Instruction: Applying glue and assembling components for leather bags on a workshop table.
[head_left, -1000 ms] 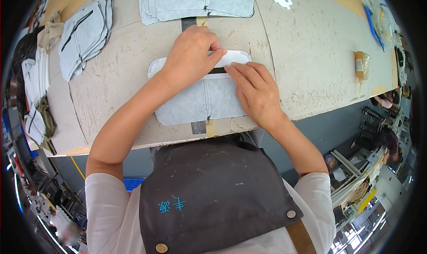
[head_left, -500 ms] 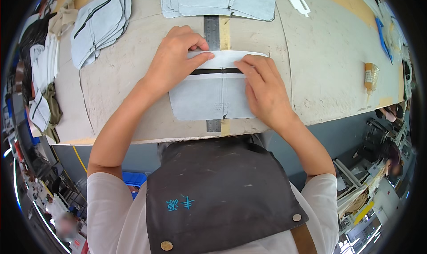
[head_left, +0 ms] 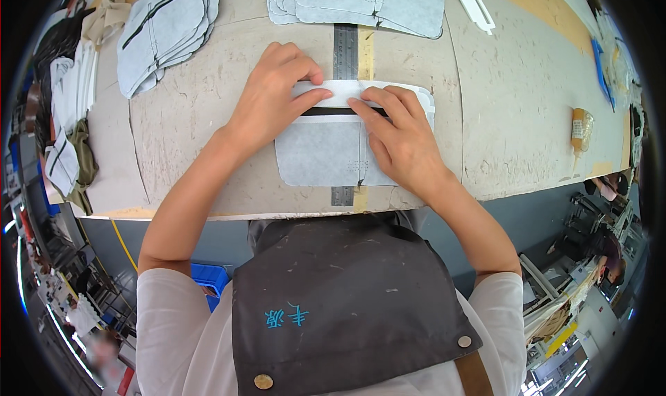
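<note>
Scuffed, pale board covers the broad surface (head_left: pixel 513 125), and clock directions run from the middle of the grey panel (head_left: pixel 320 149) lying flat near its front edge, between the two hands. At the panel's 10 to 11 o'clock, the left hand (head_left: pixel 272 89) has its grip partly parted: the thumb lies on the white strip (head_left: pixel 338 88) along the panel's far side and the curled forefinger stands slightly apart from it; whether the two pinch the edge, I cannot tell. At 3 o'clock is the right hand (head_left: pixel 411 138), its grip loosely spread, fingers bent and reaching toward 12, with fingertips on the white strip and next to the black band (head_left: pixel 331 111) below it. Nothing is seen clasped there.

Beneath the panel a metal ruler (head_left: pixel 345 52) and yellow tape (head_left: pixel 365 57) run from 12 to 6, showing at both ends. Farther out at 12 sits a stack of similar panels (head_left: pixel 368 4); another pile (head_left: pixel 166 31) lies at 10. White slats (head_left: pixel 472 6) lie between 1 and 2, a bottle (head_left: pixel 581 130) at 3, olive cloth (head_left: pixel 84 163) at 9.

Off the surface, a dark apron (head_left: pixel 354 292) fills 6, a blue crate (head_left: pixel 211 276) shows between 7 and 8, and a co-worker (head_left: pixel 610 257) is at 4.
</note>
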{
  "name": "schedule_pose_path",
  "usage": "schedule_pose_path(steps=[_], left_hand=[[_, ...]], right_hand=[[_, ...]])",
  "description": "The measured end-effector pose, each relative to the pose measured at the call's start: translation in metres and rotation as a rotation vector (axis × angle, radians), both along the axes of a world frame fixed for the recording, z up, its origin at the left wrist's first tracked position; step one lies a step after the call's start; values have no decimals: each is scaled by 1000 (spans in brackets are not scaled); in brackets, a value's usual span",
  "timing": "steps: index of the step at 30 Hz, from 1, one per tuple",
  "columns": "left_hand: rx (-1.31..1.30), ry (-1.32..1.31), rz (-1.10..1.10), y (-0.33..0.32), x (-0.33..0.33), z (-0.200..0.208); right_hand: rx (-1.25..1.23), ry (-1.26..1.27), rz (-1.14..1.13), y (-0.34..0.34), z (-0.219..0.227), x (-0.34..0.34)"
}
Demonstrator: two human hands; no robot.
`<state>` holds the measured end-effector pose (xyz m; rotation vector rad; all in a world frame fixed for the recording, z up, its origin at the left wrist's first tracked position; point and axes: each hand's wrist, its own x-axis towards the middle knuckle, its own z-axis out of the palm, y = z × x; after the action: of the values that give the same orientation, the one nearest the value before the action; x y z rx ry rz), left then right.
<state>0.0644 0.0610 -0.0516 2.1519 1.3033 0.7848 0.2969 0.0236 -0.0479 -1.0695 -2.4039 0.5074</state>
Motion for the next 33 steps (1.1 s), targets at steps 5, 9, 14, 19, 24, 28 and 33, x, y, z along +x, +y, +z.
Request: schedule_pose_path(steps=[5, 9, 14, 19, 24, 28, 33], left_hand=[[-1, 4, 32, -8, -4, 2], [-107, 27, 137, -17, -16, 8], [11, 130, 112, -31, -11, 8], [65, 287, -188, -51, 27, 4], [57, 286, -203, -50, 25, 5], [118, 65, -127, -45, 16, -2], [194, -4, -41, -32, 19, 4]], right_hand=[[25, 19, -5, 0, -3, 2], [45, 44, -6, 0, -5, 5], [20, 79, -32, -1, -7, 5], [21, 82, -72, -1, 0, 4], [36, -24, -5, -1, 0, 9], [-3, 27, -15, 1, -1, 12], [-16, 72, 24, 1, 1, 17]])
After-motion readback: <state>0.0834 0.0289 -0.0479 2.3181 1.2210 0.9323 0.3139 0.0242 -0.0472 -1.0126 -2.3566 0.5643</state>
